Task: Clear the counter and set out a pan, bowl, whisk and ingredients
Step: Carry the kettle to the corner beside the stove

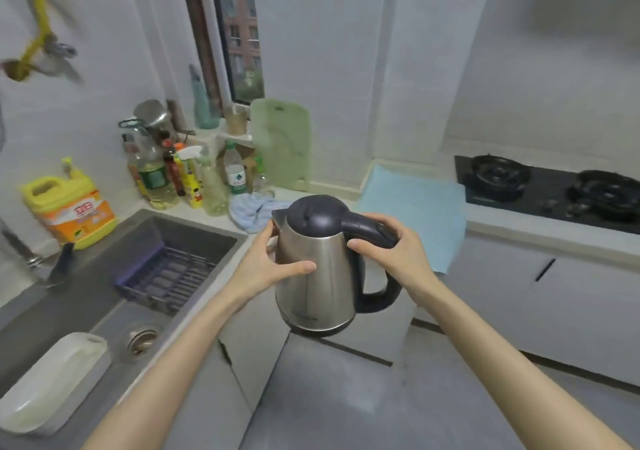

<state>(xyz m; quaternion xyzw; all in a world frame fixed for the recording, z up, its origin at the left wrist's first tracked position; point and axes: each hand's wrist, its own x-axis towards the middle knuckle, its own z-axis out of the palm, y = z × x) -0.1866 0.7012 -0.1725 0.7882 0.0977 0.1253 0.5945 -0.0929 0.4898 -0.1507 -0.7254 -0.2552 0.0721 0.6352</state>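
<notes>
A steel electric kettle [317, 276] with a dark lid and handle hangs in the air in front of the counter corner, tilted slightly. My right hand [391, 248] grips the top of its black handle. My left hand [273, 262] holds the steel body from the left side, thumb across the front and fingers behind near the spout. A light blue mat [419, 207] lies on the counter just behind the kettle. No pan, bowl or whisk is in view.
A grey sink [104, 276] with a purple rack [162, 276] and a white tray [48, 383] is at left. Bottles [187, 175], a yellow detergent jug [72, 207], a blue cloth [252, 210] and a green cutting board [282, 144] crowd the corner. A black gas hob [550, 186] lies at right.
</notes>
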